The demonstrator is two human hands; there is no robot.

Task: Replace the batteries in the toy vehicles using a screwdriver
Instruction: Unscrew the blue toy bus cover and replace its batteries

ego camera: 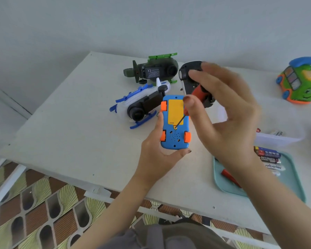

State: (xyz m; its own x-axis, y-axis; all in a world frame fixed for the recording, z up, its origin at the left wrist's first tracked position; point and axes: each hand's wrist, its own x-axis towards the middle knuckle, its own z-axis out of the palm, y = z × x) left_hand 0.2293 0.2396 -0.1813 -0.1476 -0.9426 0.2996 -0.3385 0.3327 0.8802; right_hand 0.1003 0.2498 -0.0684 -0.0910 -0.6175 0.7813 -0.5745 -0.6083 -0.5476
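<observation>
The left hand [156, 159] is gripping the blue toy car [175, 123] above the table [70, 132] — belly up, long axis pointing away from the person. Bare tabletop is stretching to the left edge; a white helicopter [138, 103] is lying just behind. The right hand [228, 119] is pinching the screwdriver [198, 90] — tip on the underside.

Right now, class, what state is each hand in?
Left hand: holds the blue toy car, underside up.
Right hand: grips the screwdriver, tip at the yellow battery cover.
</observation>
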